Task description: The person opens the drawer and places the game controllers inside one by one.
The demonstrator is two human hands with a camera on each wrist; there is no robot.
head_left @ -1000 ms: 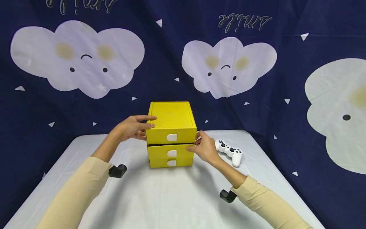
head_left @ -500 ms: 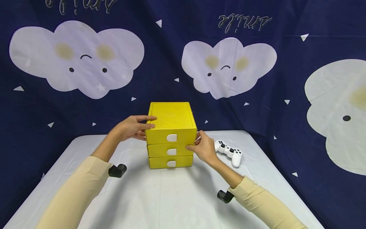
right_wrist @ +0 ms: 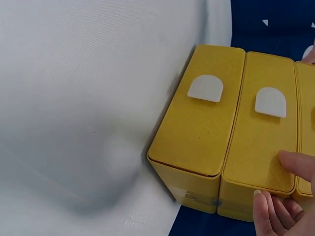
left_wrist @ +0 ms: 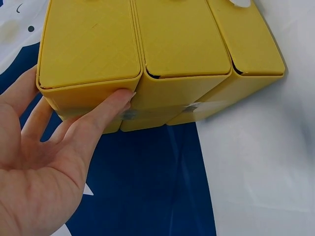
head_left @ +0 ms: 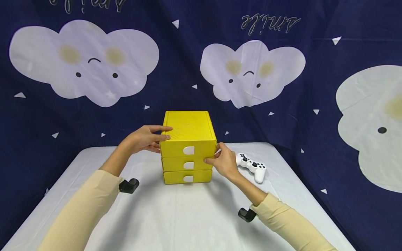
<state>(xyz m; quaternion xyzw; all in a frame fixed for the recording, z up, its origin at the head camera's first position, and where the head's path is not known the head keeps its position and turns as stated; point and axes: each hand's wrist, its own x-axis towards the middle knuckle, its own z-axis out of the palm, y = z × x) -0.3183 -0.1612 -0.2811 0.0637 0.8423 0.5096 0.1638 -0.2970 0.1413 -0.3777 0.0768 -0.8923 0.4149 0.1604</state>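
Yellow all over, the three-tier drawer box (head_left: 188, 125) stands upright towards the far side of the white-covered bench (head_left: 185, 216), between your two hands, its fronts facing you. The top drawer (head_left: 171, 150), middle drawer (head_left: 172, 164) and bottom drawer (head_left: 172, 178) are all closed, each with a white tab on its front; your left wrist view shows slim dark gaps at the edges of the lower two.

Your left hand (head_left: 141, 140) rests on the top tier's left edge, its fingers fairly straight and spread wide, some lying on the top and others against the side. Your right hand (head_left: 226, 162) pinches the right edge of the middle tier, its fingers narrow there: thumb on the middle drawer's front, the others curled against the side.

Just beyond your right hand, a white game controller (head_left: 251, 166) lies on the bench, apart from the box. Behind everything hangs a dark blue backdrop (head_left: 179, 73) printed with clouds.
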